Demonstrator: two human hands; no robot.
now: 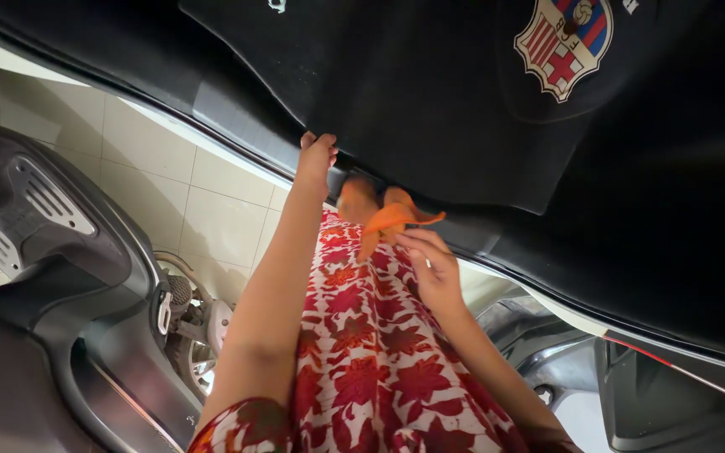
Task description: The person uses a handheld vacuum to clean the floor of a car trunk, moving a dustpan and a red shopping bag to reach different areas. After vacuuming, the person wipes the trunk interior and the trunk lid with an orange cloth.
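My left hand (315,158) reaches forward, and its fingers curl over the lower edge of a black scooter seat (430,101) that fills the top of the view. My right hand (431,267) is nearer my body and pinches a small orange cloth (389,220) between thumb and fingers. The cloth hangs just below the seat's edge, a short way right of my left hand. Under both arms lies my red and white flowered dress (362,352). Two skin-coloured shapes by the cloth may be my feet (354,200).
A coloured crest sticker (565,40) sits on the seat's far right. A second grey and black scooter (52,252) stands at the left, with its wheel and engine parts (190,327) close to my left arm. White floor tiles (203,218) show between the two scooters.
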